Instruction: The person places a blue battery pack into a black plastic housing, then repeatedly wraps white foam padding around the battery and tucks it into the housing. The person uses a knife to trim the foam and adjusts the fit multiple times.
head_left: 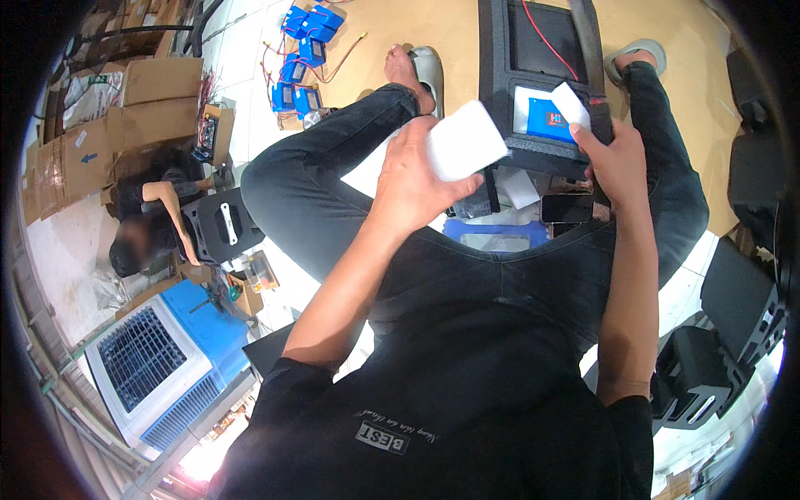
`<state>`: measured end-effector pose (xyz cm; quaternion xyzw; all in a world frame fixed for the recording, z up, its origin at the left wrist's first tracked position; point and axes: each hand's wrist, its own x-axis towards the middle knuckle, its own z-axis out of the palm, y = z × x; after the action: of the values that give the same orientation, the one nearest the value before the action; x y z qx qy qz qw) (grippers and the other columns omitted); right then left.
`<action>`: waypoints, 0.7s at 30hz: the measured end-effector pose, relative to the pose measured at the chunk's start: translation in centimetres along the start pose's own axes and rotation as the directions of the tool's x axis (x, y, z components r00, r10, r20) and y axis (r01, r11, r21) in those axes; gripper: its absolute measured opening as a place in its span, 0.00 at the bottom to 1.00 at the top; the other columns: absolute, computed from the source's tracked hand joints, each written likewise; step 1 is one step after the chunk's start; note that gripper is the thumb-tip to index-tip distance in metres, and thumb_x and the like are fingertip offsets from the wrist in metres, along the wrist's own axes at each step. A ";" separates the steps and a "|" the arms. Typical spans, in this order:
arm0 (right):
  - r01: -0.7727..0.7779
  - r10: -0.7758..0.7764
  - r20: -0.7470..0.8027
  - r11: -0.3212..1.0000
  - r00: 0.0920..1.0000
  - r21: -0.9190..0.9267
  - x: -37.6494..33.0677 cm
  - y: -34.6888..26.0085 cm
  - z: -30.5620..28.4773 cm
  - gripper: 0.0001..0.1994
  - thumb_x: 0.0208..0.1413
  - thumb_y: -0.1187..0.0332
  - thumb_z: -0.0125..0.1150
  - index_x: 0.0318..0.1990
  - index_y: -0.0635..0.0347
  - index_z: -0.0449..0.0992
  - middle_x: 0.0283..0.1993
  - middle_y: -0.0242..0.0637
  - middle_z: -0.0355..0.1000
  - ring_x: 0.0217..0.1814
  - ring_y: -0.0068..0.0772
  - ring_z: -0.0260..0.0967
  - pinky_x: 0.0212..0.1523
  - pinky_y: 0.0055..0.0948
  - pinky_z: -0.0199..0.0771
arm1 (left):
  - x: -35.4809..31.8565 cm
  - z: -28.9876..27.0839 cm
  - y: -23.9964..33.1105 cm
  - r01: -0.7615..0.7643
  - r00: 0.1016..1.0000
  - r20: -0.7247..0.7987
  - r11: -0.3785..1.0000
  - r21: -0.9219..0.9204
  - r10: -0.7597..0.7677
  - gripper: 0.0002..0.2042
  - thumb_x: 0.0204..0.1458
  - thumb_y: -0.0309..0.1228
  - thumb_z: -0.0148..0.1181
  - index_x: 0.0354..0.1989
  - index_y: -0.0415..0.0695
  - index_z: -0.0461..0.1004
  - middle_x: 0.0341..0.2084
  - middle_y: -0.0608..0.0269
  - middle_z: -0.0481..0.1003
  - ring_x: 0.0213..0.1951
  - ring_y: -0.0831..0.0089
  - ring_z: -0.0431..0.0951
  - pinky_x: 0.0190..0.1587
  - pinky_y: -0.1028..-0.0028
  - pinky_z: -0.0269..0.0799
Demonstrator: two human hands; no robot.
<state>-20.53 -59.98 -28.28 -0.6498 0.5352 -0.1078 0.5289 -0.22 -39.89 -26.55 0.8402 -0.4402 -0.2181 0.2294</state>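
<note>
My left hand (417, 171) is closed round a thick white foam block (467, 142), its thumb along the lower edge. To the right, my right hand (617, 160) grips the side wall of an open black case (537, 156) between my feet. Its thumb reaches over the wall, and the thumb tip meets the lower end of a small white foam piece (571, 106). Beneath that piece, a blue battery pack (546, 121) lies in the case's near compartment beside more white material. A red wire (550, 37) crosses the far compartment. The fingers outside the right wall are partly hidden.
Several blue battery packs (312, 52) with wires lie on the tan sheet at far left. A blue tray (500, 235), a white foam offcut (520, 189) and a dark phone-like slab (568, 208) lie before me. Black speaker-like boxes (700, 371) stand right; a co-worker (162, 204) is left.
</note>
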 end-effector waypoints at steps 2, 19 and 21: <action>0.051 -0.044 0.066 0.993 0.997 -0.111 1.0 1.0 -0.2 0.19 0.54 0.57 0.73 0.39 0.67 0.81 0.25 0.37 0.75 0.20 0.26 0.71 0.23 0.31 0.70 | 0.4 0.4 -0.9 0.172 0.985 0.069 0.947 -0.271 -0.159 0.40 0.40 0.39 0.80 0.61 0.34 0.68 0.50 0.42 0.78 0.51 0.54 0.81 0.55 0.61 0.76; 0.146 -0.240 0.237 0.924 0.941 0.353 -5.5 1.8 4.2 0.28 0.45 0.66 0.83 0.54 0.65 0.80 0.42 0.32 0.78 0.36 0.21 0.72 0.36 0.24 0.70 | -0.7 3.3 1.3 0.410 0.846 0.350 0.070 -0.910 -0.403 0.36 0.59 0.54 0.66 0.67 0.46 0.60 0.56 0.52 0.72 0.61 0.54 0.73 0.57 0.51 0.76; 0.112 -0.182 0.179 0.932 0.967 0.344 -6.1 1.1 4.7 0.27 0.44 0.64 0.84 0.51 0.66 0.80 0.45 0.37 0.82 0.44 0.26 0.78 0.48 0.29 0.77 | -1.0 4.2 2.7 0.406 0.846 0.385 -0.024 -0.914 -0.370 0.37 0.60 0.54 0.66 0.68 0.45 0.58 0.58 0.51 0.70 0.61 0.54 0.73 0.57 0.52 0.76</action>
<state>-20.37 -52.21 -28.54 -0.5979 0.4010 -0.1670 0.6737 -4.84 -41.26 -28.20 0.5546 0.0666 -0.5179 0.6479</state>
